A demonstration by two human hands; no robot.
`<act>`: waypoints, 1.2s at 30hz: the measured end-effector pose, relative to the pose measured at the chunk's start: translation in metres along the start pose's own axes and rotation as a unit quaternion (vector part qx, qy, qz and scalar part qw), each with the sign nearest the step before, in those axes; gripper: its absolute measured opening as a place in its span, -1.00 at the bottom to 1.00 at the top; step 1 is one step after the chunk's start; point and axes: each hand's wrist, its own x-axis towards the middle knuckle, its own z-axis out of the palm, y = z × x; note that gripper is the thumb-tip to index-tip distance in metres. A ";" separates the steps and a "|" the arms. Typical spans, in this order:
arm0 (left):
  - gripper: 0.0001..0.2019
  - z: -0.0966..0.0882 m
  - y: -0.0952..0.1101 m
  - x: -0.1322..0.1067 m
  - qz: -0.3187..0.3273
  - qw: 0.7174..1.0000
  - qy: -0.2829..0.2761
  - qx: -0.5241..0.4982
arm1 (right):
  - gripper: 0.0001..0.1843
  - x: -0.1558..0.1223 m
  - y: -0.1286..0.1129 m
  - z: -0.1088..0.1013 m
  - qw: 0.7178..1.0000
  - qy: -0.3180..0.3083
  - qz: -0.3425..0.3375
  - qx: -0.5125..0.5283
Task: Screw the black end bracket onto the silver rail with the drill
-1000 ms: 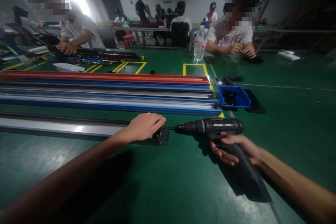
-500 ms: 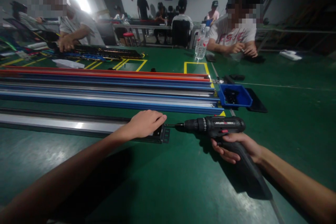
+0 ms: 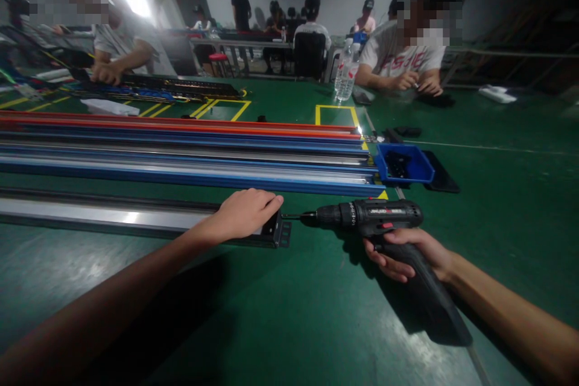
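My left hand point(image 3: 244, 214) lies over the right end of a long black and silver metal rail point(image 3: 136, 216), gripping it with the fingertips hidden on the far side. A small slotted bracket point(image 3: 284, 234) sticks out from that end. In my right hand point(image 3: 398, 259) is a black cordless drill point(image 3: 375, 215), held by its handle and pointing left. Its long thin bit point(image 3: 295, 216) reaches to the rail's end face beside my left thumb. The exact contact point is too small to make out.
Beyond the rail lie several blue profiles point(image 3: 190, 172) and an orange one point(image 3: 181, 122). A blue bin point(image 3: 423, 164) with black parts stands right of them, against a dark flat piece point(image 3: 446, 174). Water bottles point(image 3: 347, 75) stand farther back. Two co-workers point(image 3: 398, 57) point(image 3: 131, 51) sit across the green table point(image 3: 506, 223).
The camera view has shifted slightly. My left hand and the rail's end appear a little farther left, while the drill stays nearly in place. Both holds are unchanged.
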 end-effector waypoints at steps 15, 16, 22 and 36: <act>-0.37 -0.004 0.005 0.000 -0.035 0.999 -0.035 -0.011 | -0.61 0.000 0.000 -0.008 0.999 -0.038 0.005 0.038; -0.37 -0.004 0.005 0.000 -0.036 0.999 -0.037 -0.010 | -0.61 0.000 0.000 -0.008 0.998 -0.038 0.006 0.040; -0.38 -0.004 0.004 0.000 -0.045 0.998 -0.041 -0.015 | -0.61 -0.001 0.000 -0.006 0.999 -0.031 0.004 0.038; -0.39 -0.003 0.005 0.002 -0.053 0.998 -0.046 -0.012 | -0.63 0.001 0.001 -0.007 0.999 -0.031 0.005 0.038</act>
